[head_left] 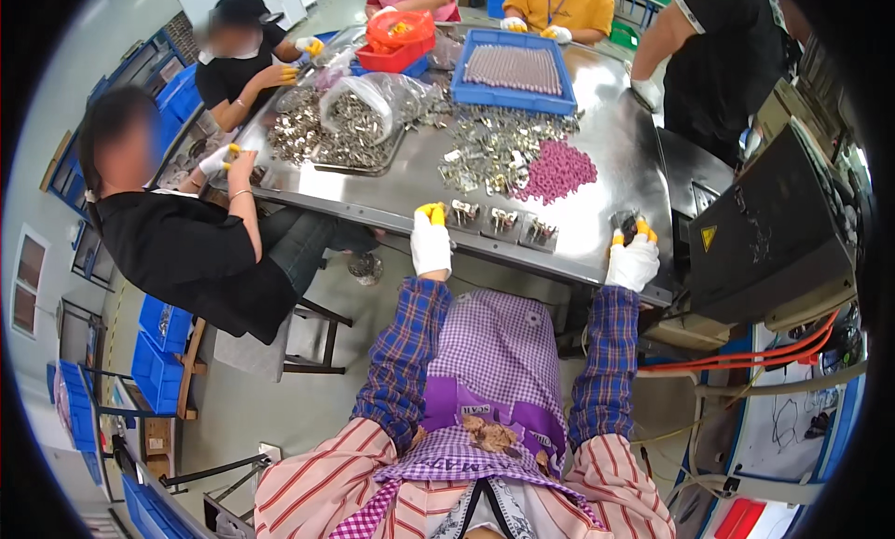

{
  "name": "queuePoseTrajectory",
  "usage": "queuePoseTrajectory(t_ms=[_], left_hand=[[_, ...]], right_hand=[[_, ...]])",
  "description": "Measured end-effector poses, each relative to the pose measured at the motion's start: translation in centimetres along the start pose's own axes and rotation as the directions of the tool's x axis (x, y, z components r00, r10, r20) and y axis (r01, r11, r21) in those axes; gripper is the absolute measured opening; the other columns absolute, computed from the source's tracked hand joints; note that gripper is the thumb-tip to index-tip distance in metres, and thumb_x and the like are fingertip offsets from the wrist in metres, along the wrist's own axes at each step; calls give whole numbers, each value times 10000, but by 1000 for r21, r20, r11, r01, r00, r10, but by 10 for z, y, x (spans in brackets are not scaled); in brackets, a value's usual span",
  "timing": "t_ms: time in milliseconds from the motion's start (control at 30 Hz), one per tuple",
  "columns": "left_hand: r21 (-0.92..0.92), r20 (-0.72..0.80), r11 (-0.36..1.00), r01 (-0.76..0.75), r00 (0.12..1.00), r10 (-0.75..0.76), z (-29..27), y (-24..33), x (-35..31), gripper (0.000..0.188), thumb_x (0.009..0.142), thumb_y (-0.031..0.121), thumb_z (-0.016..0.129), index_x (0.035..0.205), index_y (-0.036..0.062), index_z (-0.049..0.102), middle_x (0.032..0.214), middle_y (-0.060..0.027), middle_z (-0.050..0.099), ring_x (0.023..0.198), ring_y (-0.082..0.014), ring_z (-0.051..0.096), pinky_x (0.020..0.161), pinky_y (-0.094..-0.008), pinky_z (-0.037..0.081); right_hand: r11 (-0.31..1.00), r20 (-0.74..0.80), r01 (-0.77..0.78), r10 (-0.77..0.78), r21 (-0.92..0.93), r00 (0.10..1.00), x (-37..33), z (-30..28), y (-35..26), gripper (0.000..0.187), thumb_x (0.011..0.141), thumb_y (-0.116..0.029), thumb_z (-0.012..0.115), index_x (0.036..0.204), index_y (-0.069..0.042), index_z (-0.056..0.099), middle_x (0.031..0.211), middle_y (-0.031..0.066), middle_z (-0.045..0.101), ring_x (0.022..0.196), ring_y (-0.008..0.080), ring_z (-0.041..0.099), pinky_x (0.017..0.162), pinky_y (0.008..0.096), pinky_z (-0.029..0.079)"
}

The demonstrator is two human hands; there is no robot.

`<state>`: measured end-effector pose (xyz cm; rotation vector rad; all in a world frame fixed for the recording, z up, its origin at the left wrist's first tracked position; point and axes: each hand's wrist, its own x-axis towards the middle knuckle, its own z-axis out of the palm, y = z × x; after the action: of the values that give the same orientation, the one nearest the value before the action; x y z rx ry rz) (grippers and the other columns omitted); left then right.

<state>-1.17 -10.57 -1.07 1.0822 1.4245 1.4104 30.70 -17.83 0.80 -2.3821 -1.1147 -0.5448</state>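
Note:
My left hand (432, 243), in a white glove with yellow fingertips, is at the front edge of the metal table (364, 196). Its fingers are pressed together; whatever they may hold is hidden. Just right of it stand several small metal-and-white assemblies (503, 222) on clear or shiny bases in a row along the edge. Farther right, my right hand (634, 262), gloved alike, has its fingers closed round a small dark block-like part (626, 224) at the tabletop. Beyond the row lie a heap of small pink rings (557, 172) and loose metal fittings (480, 157).
A blue tray (516, 103) of pale rods stands at the back, beside a red bin (399, 58). A plastic bag (384, 105) spills metal pieces at left. Co-workers sit and stand around the table. A dark machine box (769, 227) rises close on the right.

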Motion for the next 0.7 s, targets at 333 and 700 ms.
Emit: queuePoseTrajectory(t_ms=[333, 700], left_hand=[[149, 362, 921, -361, 886, 289, -19, 157, -52, 129, 877, 58, 572, 991, 64, 632, 955, -41, 661, 787, -114, 589, 679, -211, 461], [-711, 645, 54, -701, -618, 450, -19, 325, -176, 223, 762, 98, 552, 940, -35, 577, 1035, -226, 527, 883, -290, 545, 728, -331, 456]], right_hand=[[999, -79, 41, -38, 26, 996, -5, 11, 10, 472, 763, -293, 650, 1202, -143, 568, 1055, 111, 600, 847, 292, 592, 740, 385, 486], [990, 35, -14, 19, -144, 999, 2, -6, 2, 457, 759, -391, 617, 1150, -154, 593, 961, 97, 624, 793, 295, 603, 689, 408, 482]])
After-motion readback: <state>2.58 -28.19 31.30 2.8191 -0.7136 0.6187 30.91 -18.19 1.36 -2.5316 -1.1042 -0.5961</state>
